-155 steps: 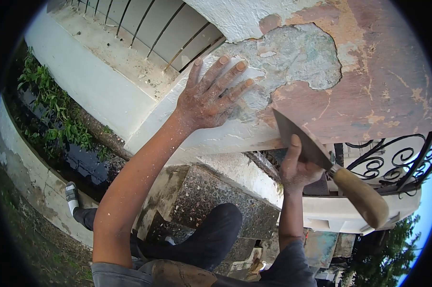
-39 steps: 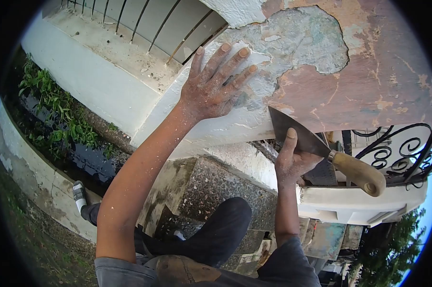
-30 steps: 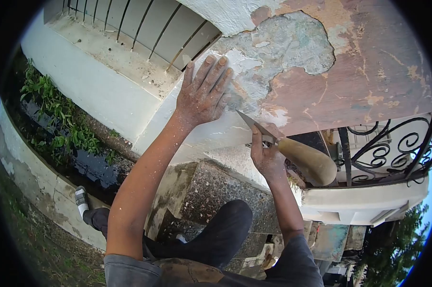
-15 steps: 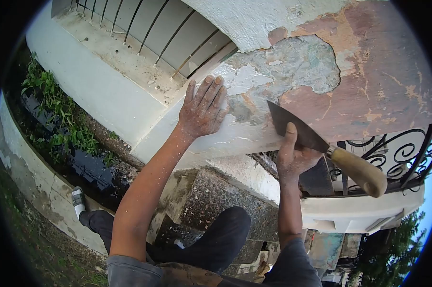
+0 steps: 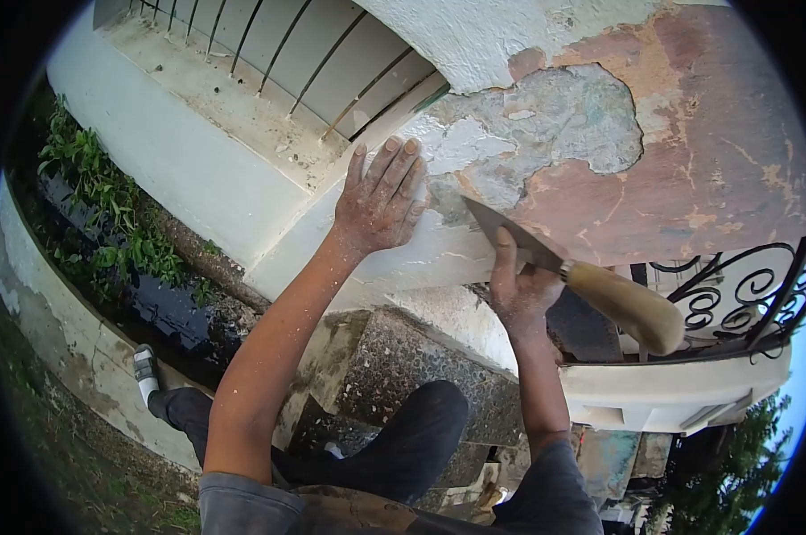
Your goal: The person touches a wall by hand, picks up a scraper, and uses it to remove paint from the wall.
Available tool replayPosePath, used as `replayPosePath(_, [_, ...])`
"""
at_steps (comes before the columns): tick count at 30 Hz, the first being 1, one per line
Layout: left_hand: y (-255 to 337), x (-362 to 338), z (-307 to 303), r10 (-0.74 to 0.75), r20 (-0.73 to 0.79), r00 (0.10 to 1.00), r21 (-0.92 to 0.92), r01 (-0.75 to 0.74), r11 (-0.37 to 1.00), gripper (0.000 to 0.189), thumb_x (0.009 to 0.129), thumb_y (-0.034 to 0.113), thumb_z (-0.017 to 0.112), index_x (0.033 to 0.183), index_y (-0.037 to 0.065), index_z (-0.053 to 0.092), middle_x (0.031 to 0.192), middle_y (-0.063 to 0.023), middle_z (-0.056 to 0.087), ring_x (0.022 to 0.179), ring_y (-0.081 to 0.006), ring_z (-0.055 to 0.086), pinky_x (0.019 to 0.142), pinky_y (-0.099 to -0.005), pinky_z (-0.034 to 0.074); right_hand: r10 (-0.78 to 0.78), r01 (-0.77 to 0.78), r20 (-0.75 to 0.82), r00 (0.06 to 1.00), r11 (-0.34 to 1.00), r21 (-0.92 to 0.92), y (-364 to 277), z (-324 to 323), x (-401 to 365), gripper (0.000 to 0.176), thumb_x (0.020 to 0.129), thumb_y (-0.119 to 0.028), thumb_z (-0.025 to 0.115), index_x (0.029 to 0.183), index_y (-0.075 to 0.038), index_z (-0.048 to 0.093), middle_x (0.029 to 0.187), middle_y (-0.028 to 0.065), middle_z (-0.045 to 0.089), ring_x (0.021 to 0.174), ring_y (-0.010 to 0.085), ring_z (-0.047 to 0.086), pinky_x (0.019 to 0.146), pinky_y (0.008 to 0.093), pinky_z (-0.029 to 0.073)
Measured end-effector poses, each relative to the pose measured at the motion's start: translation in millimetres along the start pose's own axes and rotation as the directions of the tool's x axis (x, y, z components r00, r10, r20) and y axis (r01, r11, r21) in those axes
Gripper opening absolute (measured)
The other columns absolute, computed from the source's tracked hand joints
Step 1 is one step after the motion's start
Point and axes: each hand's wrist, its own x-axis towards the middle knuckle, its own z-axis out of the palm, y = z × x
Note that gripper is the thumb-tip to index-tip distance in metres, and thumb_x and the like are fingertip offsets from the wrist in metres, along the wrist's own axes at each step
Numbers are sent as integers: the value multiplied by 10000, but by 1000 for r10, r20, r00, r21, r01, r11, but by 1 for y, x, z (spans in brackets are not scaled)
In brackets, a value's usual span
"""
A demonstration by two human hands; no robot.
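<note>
Scraping is underway: right hand (image 5: 519, 292) is clenching the scraper (image 5: 599, 290), blade tip pressing the flaking wall (image 5: 688, 160); left hand (image 5: 381, 201) is bracing flat beside it, fingers spread. Next stroke probably needs a shallow angle.

Bright, even daylight falls from above, and shadows are soft. The white ledge (image 5: 180, 169) at upper left is nearly washed out, while the steps (image 5: 403, 357) at lower centre sit in shade. The scraper (image 5: 599, 290) carries a pale sheen along its handle's top. Fisheye bending curves the edges, a black vignette fills the corners; the centre is sharp.
</note>
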Motion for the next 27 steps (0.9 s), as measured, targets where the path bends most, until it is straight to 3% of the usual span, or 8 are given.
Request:
replayPosePath(6, [-2,-1,0,14,3,1000,1,-14,1000,480,846,273,384,1203,-47,376,1343,-204,286,1276,-344,224,1021,-518,124,85,-11,-230,969,951,308,-6,8,-2,295,791,-32,596,1010,50,417,896,199,595,869,213,572,720,298,460])
replayPosePath(8, [0,-4,1,12,11,1000,-16,-11,1000,474,848,271,377,1201,-44,378,1344,-203,286,1274,-346,228,1019,-521,127,-108,110,85,991,993,-28,-4,2,-4,294,784,-22,600,1009,47,423,891,178,584,852,206,569,723,300,454])
replayPosePath(11, [-3,-2,2,12,6,1000,-14,-12,1000,469,851,271,371,1200,-42,378,1343,-203,287,1271,-349,231,1016,-527,130,299,-130,-233,925,828,545,-11,7,3,251,776,4,597,983,31,458,861,134,570,828,201,563,748,314,437])
replayPosePath(13, [-1,-4,2,11,6,1000,-12,-11,1000,469,851,271,369,1199,-43,378,1341,-203,288,1271,-350,231,1015,-528,131,0,18,-116,993,988,153,-9,5,2,291,782,13,586,1014,34,411,875,146,575,818,191,565,744,304,449])
replayPosePath(17, [-3,-2,1,13,8,1000,2,-13,1000,472,852,274,368,1201,-43,373,1339,-203,292,1271,-349,230,1018,-523,132,297,-139,-234,926,844,518,-11,3,13,337,780,2,593,1055,8,398,886,179,577,833,223,578,760,318,441])
replayPosePath(19, [-1,-2,1,8,14,1000,2,-8,1000,472,853,275,366,1202,-43,372,1338,-202,294,1271,-347,231,1019,-522,131,-22,46,-150,988,986,160,-14,6,11,300,773,-8,607,1026,15,447,885,179,577,793,216,586,718,310,455])
replayPosePath(23, [-4,-1,2,15,0,1000,3,-15,1000,467,855,276,362,1196,-42,378,1336,-200,298,1270,-344,234,1020,-522,130,277,-126,-250,928,862,491,-19,4,20,238,767,-10,614,964,40,491,840,167,575,820,215,573,735,336,451])
replayPosePath(27, [-2,-3,2,7,10,1000,0,-7,1000,456,857,273,356,1187,-41,385,1331,-199,305,1270,-341,237,1022,-522,130,-22,72,-294,956,985,158,-8,5,18,306,773,-8,608,990,41,398,888,190,584,778,200,596,695,293,488])
